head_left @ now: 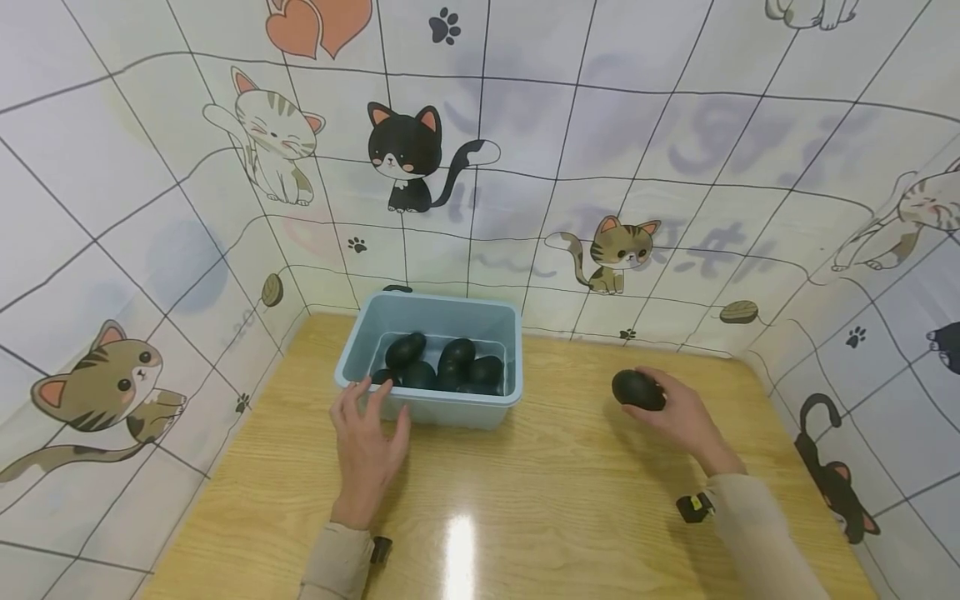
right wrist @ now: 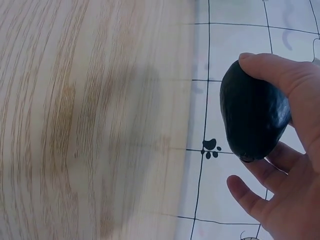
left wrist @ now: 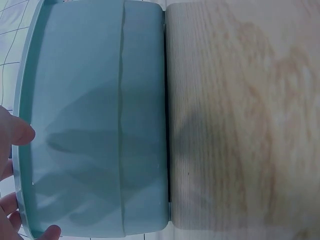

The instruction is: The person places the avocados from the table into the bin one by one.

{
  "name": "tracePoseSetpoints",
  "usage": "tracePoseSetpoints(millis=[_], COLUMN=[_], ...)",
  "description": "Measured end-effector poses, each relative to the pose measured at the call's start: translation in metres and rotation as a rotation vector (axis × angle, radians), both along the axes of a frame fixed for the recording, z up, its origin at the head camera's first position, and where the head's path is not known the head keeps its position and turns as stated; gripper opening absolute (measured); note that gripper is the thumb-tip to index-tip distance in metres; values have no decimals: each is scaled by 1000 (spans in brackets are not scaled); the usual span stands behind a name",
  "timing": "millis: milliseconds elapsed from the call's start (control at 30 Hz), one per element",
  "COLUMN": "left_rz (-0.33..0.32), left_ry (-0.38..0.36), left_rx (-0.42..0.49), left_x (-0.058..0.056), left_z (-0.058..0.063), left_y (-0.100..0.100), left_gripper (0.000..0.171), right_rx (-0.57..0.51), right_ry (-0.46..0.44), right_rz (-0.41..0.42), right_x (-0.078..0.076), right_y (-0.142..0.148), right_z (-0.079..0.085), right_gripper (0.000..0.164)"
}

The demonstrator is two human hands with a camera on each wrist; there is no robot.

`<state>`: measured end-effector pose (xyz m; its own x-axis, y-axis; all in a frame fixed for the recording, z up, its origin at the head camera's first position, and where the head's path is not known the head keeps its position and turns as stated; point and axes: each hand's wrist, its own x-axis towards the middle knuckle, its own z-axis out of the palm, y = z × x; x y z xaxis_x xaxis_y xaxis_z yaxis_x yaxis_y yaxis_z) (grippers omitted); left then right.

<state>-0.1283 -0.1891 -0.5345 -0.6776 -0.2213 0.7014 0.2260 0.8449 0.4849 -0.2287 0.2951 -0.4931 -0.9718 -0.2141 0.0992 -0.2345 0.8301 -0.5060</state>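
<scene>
My right hand [head_left: 684, 417] holds a dark avocado [head_left: 637, 390] over the right side of the table. In the right wrist view the thumb lies across the top of this avocado [right wrist: 254, 112], with fingers behind it and its stem end pointing down. A light blue plastic bin [head_left: 442, 411] stands at the back, left of centre, with several dark avocados [head_left: 406, 350] inside. At the bin's front left corner is my left hand [head_left: 366, 454], fingers spread and fingertips right at the rim. The left wrist view shows the bin's front wall [left wrist: 95, 115] and fingertips along its edge.
The wooden table [head_left: 555, 500] meets a wall covering [head_left: 525, 208] printed with cats and grid lines at the back and both sides. Close behind the bin rises the back wall. A bright light reflection lies at the table's front middle.
</scene>
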Motion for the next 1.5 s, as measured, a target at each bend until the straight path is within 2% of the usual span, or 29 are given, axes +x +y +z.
tracePoseSetpoints(millis=[467,667,1500], left_rz=[2,8,1], left_ry=[-8,7,13], left_rx=[4,-1,-6], left_x=[0,0,0], left_z=[0,-2,0], left_y=[-1,0,0], left_gripper=[42,44,44], right_rx=[-41,-58,-76], right_ry=[12,23,40], right_rz=[63,78,120], right_x=[1,2,1], right_y=[-17,-22,-47], right_z=[4,3,15], right_gripper=[81,80,80])
